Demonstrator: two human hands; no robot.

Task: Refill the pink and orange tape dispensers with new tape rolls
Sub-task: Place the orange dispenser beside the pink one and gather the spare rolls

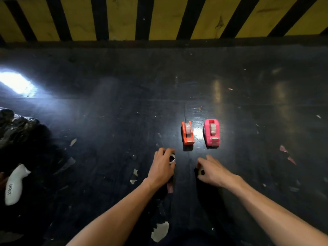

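An orange tape dispenser [187, 133] and a pink tape dispenser [212, 132] stand side by side on the dark table, each with a clear tape roll seated in it. Just in front of the orange one, my left hand [162, 166] is closed over a small white tape core [172, 159] with a dark hole. My right hand [213, 170] rests in front of the pink dispenser, fingers curled around a small dark object [201, 172] that is mostly hidden.
The dark glossy table [124, 112] is scattered with torn paper and tape scraps. A black plastic bag [14, 126] and a white handle-shaped object [15, 184] lie at the left edge. A yellow-and-black striped barrier [159, 16] runs along the far side.
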